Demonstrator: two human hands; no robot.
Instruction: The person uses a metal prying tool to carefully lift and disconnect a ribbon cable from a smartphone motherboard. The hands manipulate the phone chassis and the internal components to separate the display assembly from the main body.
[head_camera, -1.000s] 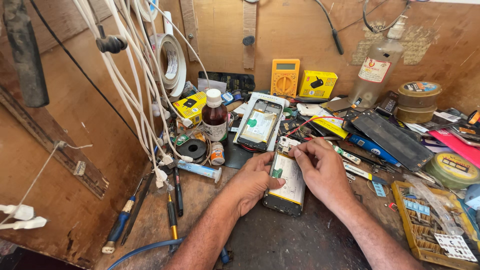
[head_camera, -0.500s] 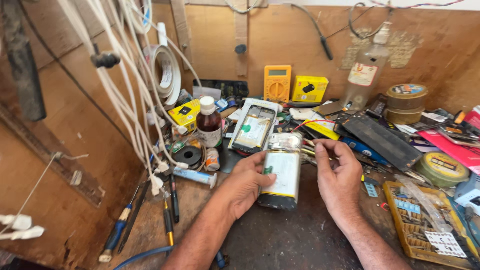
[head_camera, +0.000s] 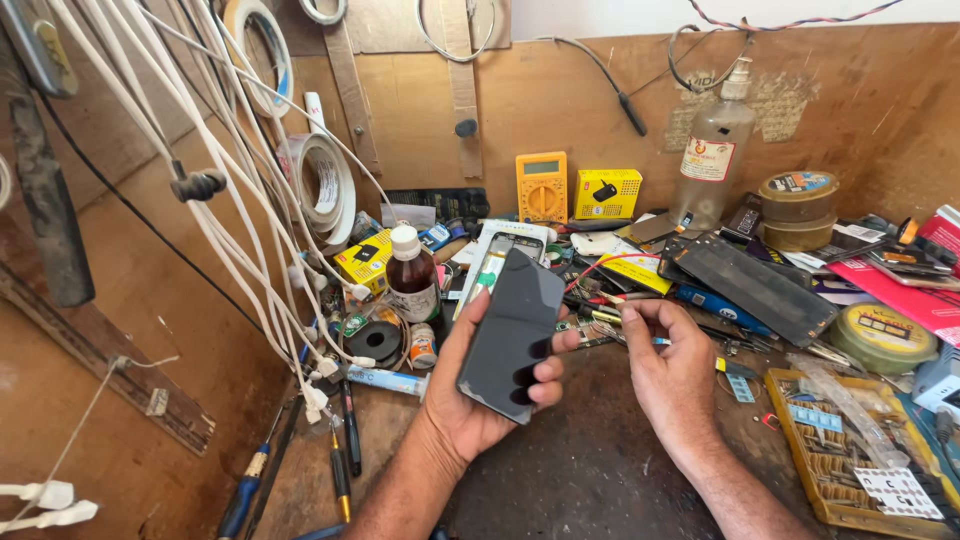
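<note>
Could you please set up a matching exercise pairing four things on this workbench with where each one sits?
Things:
1. phone
2. multimeter
3. brown bottle
4. parts tray

Places:
A. standing left of the phone, white cap on top
B. low at the right edge of the bench
C. gripped in the left hand, dark side up
D. leaning against the back wall beside a yellow box

Pairs: 1-C, 2-D, 3-A, 4-B

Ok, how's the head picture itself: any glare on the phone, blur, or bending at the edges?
Head view: sharp all over, no motion blur; the phone in the left hand shows a dull dark face, no strong glare; light is bright and even, with soft shadows under the hands; the cables at the left edge bow from wide-angle distortion; the right hand is crisp.
</note>
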